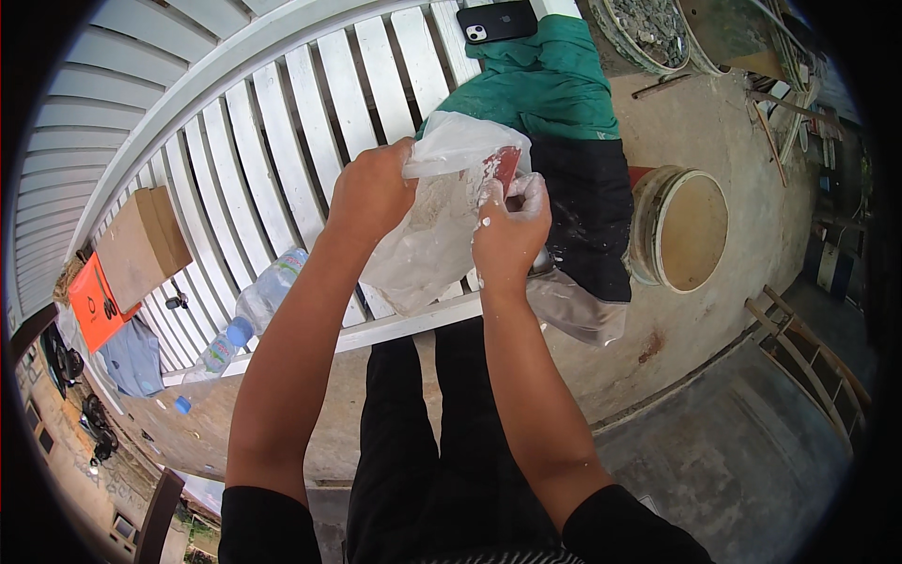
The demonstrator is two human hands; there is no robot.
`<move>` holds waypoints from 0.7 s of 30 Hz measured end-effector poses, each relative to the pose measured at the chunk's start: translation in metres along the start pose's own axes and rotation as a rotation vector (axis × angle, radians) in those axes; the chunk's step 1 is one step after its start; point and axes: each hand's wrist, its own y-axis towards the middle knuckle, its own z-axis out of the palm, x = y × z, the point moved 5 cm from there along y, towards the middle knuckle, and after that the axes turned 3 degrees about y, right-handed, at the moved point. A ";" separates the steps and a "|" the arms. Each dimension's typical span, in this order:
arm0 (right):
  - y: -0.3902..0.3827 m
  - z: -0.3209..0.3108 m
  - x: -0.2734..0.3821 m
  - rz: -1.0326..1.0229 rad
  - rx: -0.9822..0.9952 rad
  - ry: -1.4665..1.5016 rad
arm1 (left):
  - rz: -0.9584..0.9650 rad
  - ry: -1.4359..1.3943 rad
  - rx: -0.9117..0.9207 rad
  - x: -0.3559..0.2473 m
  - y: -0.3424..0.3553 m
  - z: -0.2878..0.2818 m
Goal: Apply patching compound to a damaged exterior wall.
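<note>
Well, from my remote seat I see the right hand (512, 221), smeared white, pinching a flat red piece (505, 167) flecked with white, at a translucent white plastic bag (413, 268); the left hand (373, 188) grips the bag's upper edge. The bag looks already open, pale material apparently left inside, amount unclear. Beyond lies a green-and-black cloth (554, 94) on the white slatted wooden bench (303, 103).

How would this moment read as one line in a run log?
left hand: grips plastic bag edge; right hand: white-smeared, pinches red piece at bag opening; bag: over white slatted bench; nearby: green-and-black cloth
</note>
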 end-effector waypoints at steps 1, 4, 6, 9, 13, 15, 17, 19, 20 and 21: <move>-0.004 0.004 0.007 -0.115 0.005 0.015 | 0.022 -0.058 -0.083 0.002 0.001 0.000; -0.010 0.005 0.019 -0.362 0.062 -0.102 | 0.074 -0.069 -0.169 0.001 0.000 -0.005; -0.012 0.004 0.031 -0.490 0.112 -0.278 | 0.045 -0.091 -0.218 0.006 0.000 -0.007; -0.018 0.000 0.031 -0.353 0.071 -0.153 | -0.063 -0.148 -0.192 0.008 0.000 -0.010; -0.029 0.018 0.005 -0.277 0.015 -0.044 | -0.203 -0.198 -0.067 -0.003 -0.002 -0.006; -0.033 0.021 -0.017 -0.154 0.044 -0.011 | -0.087 -0.143 -0.235 0.004 -0.001 -0.004; -0.037 0.023 -0.029 -0.227 0.108 0.000 | 0.027 -0.086 -0.400 0.008 0.000 -0.007; -0.042 0.011 -0.034 -0.156 0.135 -0.012 | -0.115 -0.232 -0.323 0.020 0.003 -0.002; -0.042 0.007 -0.035 -0.233 0.167 -0.090 | -0.117 -0.234 -0.324 0.020 0.005 -0.002; -0.041 0.003 -0.036 -0.310 0.199 -0.169 | -0.137 -0.246 -0.286 0.022 0.007 -0.001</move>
